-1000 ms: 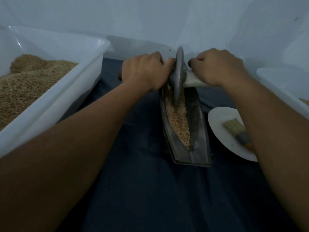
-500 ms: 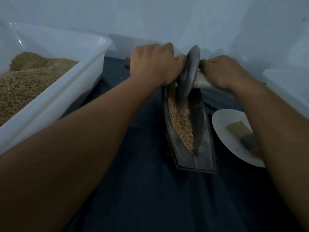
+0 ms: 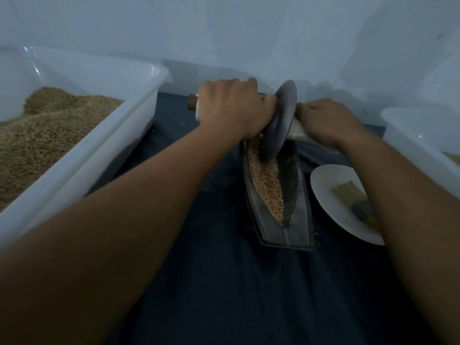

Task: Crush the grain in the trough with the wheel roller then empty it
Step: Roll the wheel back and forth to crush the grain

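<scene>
Now I see both hands wrapped around the roller's axle handles: left hand [image 3: 230, 107] on the left handle, right hand [image 3: 328, 120] on the right. Wheel roller [image 3: 280, 120] stands tilted at the trough's far end, its rim down in the grain [image 3: 267, 183]. Trough [image 3: 278, 197] sits on dark cloth [image 3: 224, 282], between a grain-filled white tub [image 3: 82, 155] and a white plate [image 3: 331, 195] holding a brush [image 3: 353, 197].
</scene>
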{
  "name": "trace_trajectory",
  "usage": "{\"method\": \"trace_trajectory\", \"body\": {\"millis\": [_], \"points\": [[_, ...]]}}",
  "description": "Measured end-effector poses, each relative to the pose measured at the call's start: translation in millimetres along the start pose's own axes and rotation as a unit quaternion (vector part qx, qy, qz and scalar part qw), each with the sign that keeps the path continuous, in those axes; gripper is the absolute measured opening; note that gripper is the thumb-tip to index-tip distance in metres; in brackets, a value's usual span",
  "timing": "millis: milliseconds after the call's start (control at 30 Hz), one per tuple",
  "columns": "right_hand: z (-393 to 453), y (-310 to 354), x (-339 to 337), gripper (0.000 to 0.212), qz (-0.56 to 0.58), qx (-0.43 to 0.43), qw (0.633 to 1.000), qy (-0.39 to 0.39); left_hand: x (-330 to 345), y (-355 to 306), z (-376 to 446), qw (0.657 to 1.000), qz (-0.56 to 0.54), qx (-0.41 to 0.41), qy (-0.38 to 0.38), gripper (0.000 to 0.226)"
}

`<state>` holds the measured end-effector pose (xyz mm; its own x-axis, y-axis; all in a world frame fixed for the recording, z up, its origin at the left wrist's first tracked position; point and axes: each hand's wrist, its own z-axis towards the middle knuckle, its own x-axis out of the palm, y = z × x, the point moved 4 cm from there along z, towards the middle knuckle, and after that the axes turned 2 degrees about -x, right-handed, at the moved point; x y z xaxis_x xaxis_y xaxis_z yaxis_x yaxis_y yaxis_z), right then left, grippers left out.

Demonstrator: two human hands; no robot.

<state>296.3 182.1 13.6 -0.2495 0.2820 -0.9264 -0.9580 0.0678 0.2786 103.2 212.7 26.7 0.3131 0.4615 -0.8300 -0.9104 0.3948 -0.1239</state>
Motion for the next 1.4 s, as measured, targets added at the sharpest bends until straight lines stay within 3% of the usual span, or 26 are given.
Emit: {"method": "trace_trajectory", "body": {"millis": [533, 700, 1400], "points": [[-32.5, 9.9, -5.8, 0.064, -0.077, -0.007, 0.996, -0.037, -18.2, -4.1, -37.1, 0.999, -0.003, 0.005, -0.037, 0.038], [-50.8, 18.3, -9.8, 0.059, -0.088, -0.006, 0.993, -0.075, -20.5, -2.5, -45.7, 0.999, 0.0, 0.018, -0.036, 0.049], [-89.7, 27.0, -9.4, 0.06, -0.098, 0.086, 0.981, -0.143, -13.6, -3.5, -28.6, 0.995, -0.041, 0.085, -0.04, 0.052]]}}
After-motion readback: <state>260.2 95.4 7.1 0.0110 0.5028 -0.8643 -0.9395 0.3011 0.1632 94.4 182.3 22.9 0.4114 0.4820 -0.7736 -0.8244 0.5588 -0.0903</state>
